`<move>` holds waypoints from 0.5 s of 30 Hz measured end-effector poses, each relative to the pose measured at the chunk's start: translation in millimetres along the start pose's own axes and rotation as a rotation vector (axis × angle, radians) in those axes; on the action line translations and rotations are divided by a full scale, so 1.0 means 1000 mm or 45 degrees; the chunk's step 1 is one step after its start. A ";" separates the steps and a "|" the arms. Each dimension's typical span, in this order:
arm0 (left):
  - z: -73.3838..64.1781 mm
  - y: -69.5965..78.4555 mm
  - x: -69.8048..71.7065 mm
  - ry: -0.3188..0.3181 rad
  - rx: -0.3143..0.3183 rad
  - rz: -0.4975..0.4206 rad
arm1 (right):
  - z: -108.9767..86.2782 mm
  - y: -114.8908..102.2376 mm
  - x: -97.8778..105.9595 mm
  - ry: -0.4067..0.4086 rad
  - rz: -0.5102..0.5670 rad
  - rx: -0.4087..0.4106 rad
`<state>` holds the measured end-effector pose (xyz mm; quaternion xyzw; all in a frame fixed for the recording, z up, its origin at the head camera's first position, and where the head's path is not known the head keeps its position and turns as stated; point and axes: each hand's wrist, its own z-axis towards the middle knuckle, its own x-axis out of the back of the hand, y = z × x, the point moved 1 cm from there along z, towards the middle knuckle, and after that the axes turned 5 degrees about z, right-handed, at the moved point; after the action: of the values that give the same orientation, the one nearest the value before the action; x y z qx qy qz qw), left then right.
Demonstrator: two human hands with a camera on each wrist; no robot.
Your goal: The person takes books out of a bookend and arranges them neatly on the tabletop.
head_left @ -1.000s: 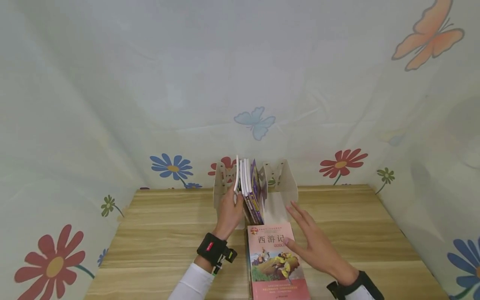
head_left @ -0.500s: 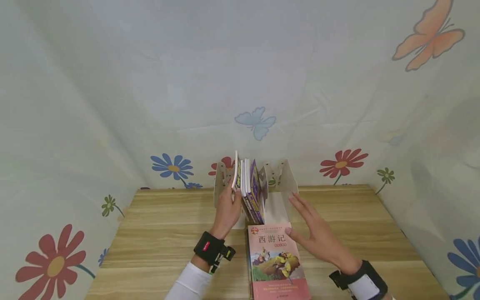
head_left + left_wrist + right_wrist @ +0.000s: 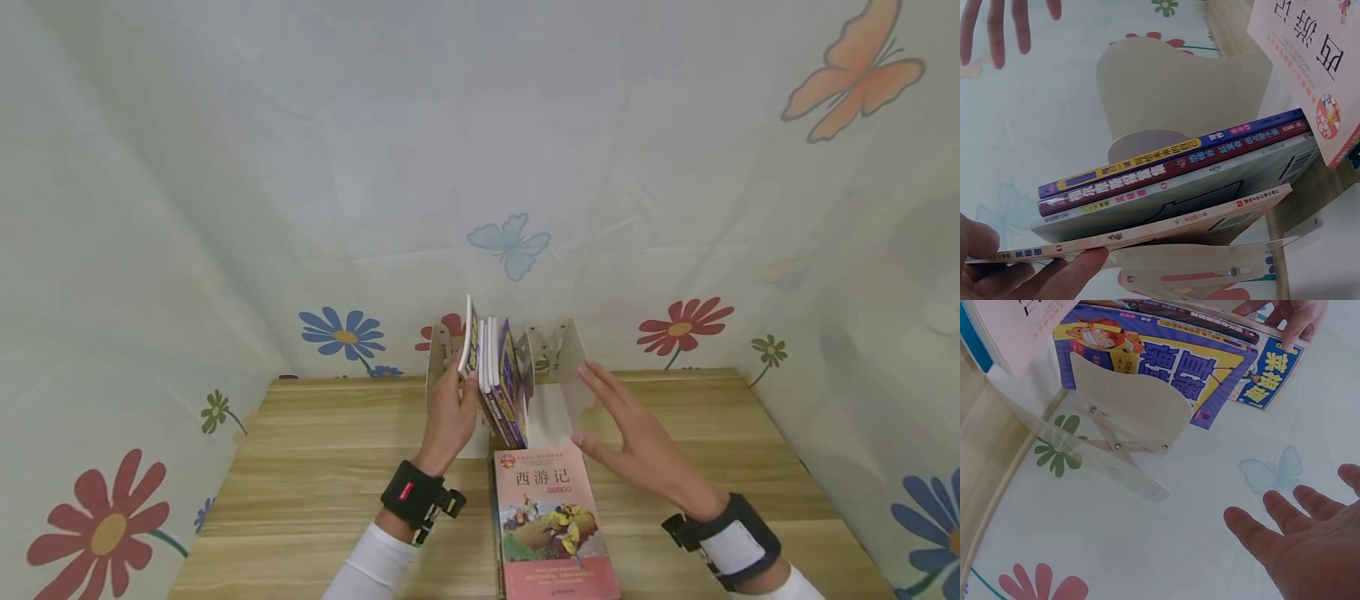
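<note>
My left hand pinches a thin book with a white spine, fingers on one side and thumb on the other. The left wrist view shows this book angled apart from its neighbours at the hand's end. Several books lean beside it in the cream bookend, a purple-covered one outermost. My right hand, fingers straight and spread, holds nothing and hovers by the bookend's right panel. Below it lies a pink book with Chinese characters, flat on top of other books.
The wooden table carries everything. A white cloth printed with flowers and butterflies hangs behind and along both sides. The bookend's right compartment holds no books.
The pinched book has risen above its neighbours and shifted left with my left hand. My right hand has moved a little forward, off the pink book's edge.
</note>
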<state>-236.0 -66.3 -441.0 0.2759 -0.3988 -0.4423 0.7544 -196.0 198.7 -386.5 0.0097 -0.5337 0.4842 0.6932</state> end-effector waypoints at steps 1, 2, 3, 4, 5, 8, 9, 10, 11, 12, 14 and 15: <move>0.000 0.002 0.001 -0.007 -0.003 -0.022 | 0.001 0.000 0.001 0.000 0.001 0.003; 0.000 0.003 0.002 -0.014 -0.007 -0.044 | 0.002 -0.001 0.003 -0.001 0.004 0.007; 0.000 0.004 0.003 -0.018 -0.010 -0.060 | 0.004 -0.001 0.004 -0.002 0.008 0.005; 0.000 0.006 0.004 -0.022 -0.015 -0.078 | 0.005 -0.002 0.005 -0.003 0.012 0.003; 0.000 0.007 0.006 -0.026 -0.018 -0.092 | 0.005 -0.003 0.005 -0.004 0.016 -0.001; 0.000 0.013 0.010 -0.031 -0.026 -0.110 | 0.007 -0.004 0.007 -0.009 0.016 -0.007; 0.000 0.014 0.011 -0.030 -0.027 -0.108 | 0.007 -0.005 0.007 -0.009 0.015 -0.010; 0.000 0.016 0.013 -0.028 -0.024 -0.096 | 0.007 -0.005 0.008 -0.010 0.014 -0.008; 0.000 0.018 0.014 -0.026 -0.019 -0.085 | 0.008 -0.006 0.008 -0.010 0.011 -0.004; 0.001 0.020 0.016 -0.027 -0.014 -0.079 | 0.008 -0.006 0.008 -0.009 0.008 0.001; 0.002 0.023 0.018 -0.022 -0.005 -0.069 | 0.009 -0.007 0.009 -0.006 0.002 0.009; 0.002 0.025 0.019 -0.021 -0.002 -0.070 | 0.010 -0.007 0.010 -0.004 -0.001 0.013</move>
<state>-221.1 -72.2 -413.7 0.2824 -0.3969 -0.4656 0.7389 -198.8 196.5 -371.7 0.0142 -0.5322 0.4868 0.6925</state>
